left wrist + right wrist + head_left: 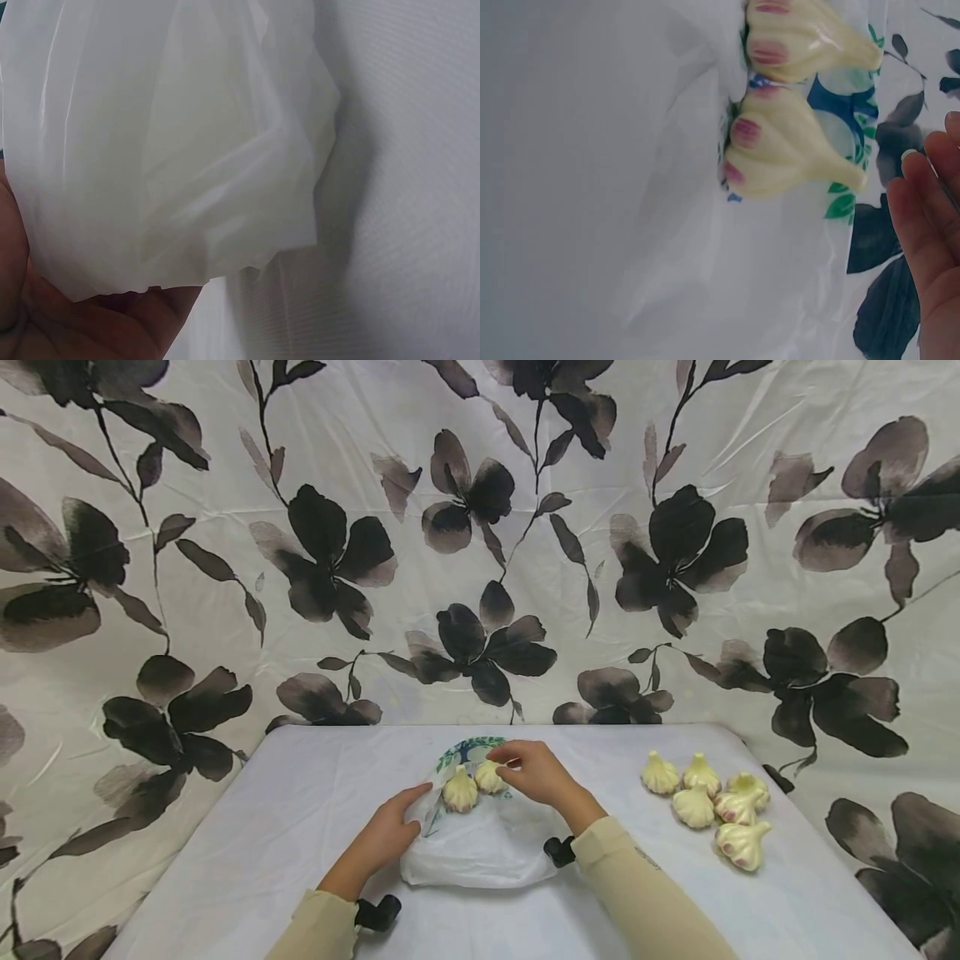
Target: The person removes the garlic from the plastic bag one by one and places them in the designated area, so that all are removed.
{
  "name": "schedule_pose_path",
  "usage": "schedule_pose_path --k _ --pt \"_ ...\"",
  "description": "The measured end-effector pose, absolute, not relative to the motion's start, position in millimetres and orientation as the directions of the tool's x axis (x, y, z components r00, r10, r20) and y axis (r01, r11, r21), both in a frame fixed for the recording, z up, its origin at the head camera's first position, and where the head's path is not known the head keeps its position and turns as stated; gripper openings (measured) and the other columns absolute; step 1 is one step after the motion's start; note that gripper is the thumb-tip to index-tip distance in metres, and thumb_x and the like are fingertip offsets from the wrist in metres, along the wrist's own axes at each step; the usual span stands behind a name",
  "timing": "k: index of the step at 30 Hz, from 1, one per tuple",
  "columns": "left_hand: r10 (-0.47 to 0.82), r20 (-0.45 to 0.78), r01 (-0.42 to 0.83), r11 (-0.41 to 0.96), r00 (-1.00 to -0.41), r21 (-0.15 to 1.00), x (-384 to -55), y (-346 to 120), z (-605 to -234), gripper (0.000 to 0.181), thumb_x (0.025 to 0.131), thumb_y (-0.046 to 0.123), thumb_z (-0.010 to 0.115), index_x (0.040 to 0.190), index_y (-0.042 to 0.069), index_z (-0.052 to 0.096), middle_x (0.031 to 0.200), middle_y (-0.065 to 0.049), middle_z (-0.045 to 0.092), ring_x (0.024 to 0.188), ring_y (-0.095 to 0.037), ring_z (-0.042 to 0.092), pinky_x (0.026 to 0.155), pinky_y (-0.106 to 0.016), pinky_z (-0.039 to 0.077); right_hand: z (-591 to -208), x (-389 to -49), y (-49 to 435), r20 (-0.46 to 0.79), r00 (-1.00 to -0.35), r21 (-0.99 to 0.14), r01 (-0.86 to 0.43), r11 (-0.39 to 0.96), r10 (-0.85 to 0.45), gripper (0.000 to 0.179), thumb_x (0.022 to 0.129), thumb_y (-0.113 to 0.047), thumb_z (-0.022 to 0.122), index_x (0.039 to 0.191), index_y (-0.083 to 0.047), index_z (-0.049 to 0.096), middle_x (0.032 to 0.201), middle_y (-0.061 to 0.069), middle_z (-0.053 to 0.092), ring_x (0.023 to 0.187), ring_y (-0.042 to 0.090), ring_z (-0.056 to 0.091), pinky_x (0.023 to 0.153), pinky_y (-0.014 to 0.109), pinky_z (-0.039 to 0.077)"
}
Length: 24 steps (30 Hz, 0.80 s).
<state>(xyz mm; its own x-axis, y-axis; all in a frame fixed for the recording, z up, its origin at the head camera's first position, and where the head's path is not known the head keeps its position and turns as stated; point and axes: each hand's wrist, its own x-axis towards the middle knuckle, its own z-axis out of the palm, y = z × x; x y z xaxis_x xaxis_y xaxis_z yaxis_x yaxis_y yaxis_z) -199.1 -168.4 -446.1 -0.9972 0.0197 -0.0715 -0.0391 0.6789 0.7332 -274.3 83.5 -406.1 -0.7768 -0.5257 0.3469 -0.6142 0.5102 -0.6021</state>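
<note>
A white translucent plastic bag (480, 856) with a green-and-blue print lies on the table before me. Two pale garlic bulbs, one on the left (460, 790) and one on the right (490, 777), sit at its mouth, stems pointing away. My left hand (381, 837) holds the bag's left edge; in the left wrist view, film (172, 150) covers much of that hand (112, 322). My right hand (536, 771) hovers by the right bulb. The right wrist view shows its fingers (915, 217) straight, apart from the purple-marked bulbs (780, 142).
Several more garlic bulbs (693, 807) are grouped on the right side of the white-covered table (300, 793). Behind the table's far edge hangs a white cloth (570, 677) with dark flowers. Each wrist wears a small black device (378, 912).
</note>
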Motion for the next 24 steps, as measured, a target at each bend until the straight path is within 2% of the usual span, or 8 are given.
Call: schedule_pose_path --k 6,16,24 --pt "0.022 -0.061 -0.03 0.675 -0.998 0.737 -199 -168 -446 0.064 0.087 0.0 0.049 0.147 0.019 0.042 0.155 -0.013 0.036 0.144 -0.04 0.029 0.115 -0.061 0.027 -408 -279 71 0.308 -0.794 -0.652 -0.578 0.491 -0.524 0.025 0.091 -0.009 0.062 0.115 -0.009 0.069 0.114 0.007 0.071 0.105 0.023 0.067 0.092 0.038 0.056" --pt "0.032 -0.051 -0.017 0.674 -0.998 0.739 -198 -169 -445 0.064 0.086 0.0 0.049 0.147 0.018 0.043 0.154 -0.014 0.037 0.144 -0.04 0.03 0.115 -0.06 0.027 -415 -280 50 0.262 -0.807 -0.727 -0.526 0.441 -0.53 0.028 0.091 -0.008 0.061 0.118 -0.006 0.068 0.118 0.009 0.069 0.109 0.026 0.065 0.09 0.03 0.056" --pt "0.033 -0.046 -0.011 0.678 -0.998 0.735 -197 -170 -445 0.062 0.088 0.001 0.051 0.147 0.019 0.043 0.154 -0.014 0.038 0.143 -0.04 0.031 0.114 -0.06 0.028 -420 -279 36 0.262 -0.808 -0.734 -0.522 0.435 -0.528 0.028 0.091 -0.007 0.061 0.118 -0.006 0.068 0.12 0.008 0.067 0.115 0.026 0.062 0.096 0.034 0.054"
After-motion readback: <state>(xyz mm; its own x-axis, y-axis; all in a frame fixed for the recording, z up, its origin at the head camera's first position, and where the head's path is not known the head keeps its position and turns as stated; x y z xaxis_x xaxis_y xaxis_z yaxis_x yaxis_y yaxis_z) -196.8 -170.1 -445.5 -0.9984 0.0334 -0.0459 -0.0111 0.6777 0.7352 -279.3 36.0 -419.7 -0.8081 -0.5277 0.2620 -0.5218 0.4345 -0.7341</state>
